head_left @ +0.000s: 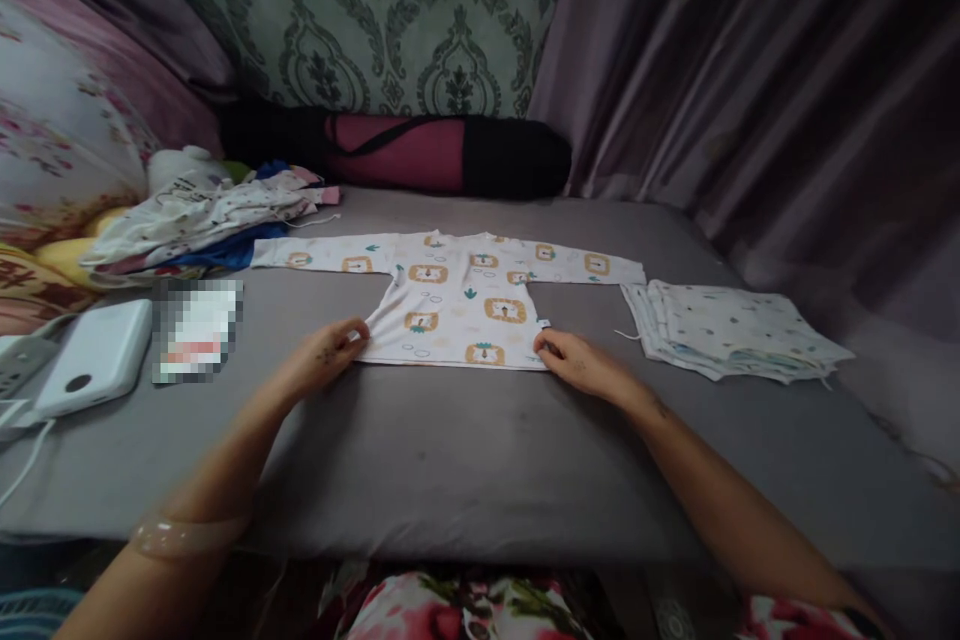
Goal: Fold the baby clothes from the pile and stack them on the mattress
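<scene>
A small white long-sleeved shirt (457,305) with orange lion faces and green leaves lies flat, its sleeves stretched out to both sides and its hem towards me. My left hand (330,350) pinches the left corner of the hem. At the opposite corner, beside a small white tag, my right hand (581,360) has its fingers closed on the cloth. The fabric between the two hands lies smooth. The right sleeve's cuff reaches close to a stack of folded white patterned clothes (739,325).
A heap of loose clothes (217,215) lies at the back left. Nearer on the left are a white power bank (97,355) with a cable and a blurred-out card (199,328). A black and maroon long bag (397,152) lies along the wall. Curtains (675,50) hang at the right.
</scene>
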Demonstrator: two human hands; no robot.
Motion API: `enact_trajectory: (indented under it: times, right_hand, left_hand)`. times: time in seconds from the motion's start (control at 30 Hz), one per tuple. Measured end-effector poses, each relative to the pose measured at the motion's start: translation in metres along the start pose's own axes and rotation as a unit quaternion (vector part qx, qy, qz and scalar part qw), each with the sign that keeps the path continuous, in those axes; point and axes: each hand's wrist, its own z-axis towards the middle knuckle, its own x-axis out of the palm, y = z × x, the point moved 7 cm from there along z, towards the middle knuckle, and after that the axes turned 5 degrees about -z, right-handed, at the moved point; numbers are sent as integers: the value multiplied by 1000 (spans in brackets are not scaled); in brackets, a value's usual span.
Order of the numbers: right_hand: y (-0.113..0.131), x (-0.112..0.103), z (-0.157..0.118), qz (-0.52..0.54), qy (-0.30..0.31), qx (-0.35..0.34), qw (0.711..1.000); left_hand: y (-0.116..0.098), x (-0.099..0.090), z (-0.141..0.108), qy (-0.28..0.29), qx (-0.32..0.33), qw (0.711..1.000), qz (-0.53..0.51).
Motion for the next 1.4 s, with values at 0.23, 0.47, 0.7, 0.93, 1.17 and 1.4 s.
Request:
enact_trajectory:
  times: [0.23, 0.47, 0.7, 0.93, 1.17, 1.4]
  right_hand:
    - [-2, -3, 16, -20, 70, -31, 997]
    - [-22, -52, 76, -152, -157, 49, 975]
    - [-21, -40, 102, -264, -119, 26, 957]
    - [-25, -43, 111, -321, -86, -20, 943]
    - [-28, -49, 114, -346, -65, -66, 934]
    - [-6, -44, 121, -286, -129, 6, 949]
  left_hand:
    - [-43, 5, 8, 22, 57, 970, 235]
    - [-186, 128, -1, 145, 307, 923, 179]
    - [-219, 186, -7, 102, 310, 920, 216]
    - [-213, 195, -2, 73, 337, 917, 198]
    - [-204, 193, 8, 85, 330, 938, 64]
    - [-210, 201, -3, 72, 376, 911, 153]
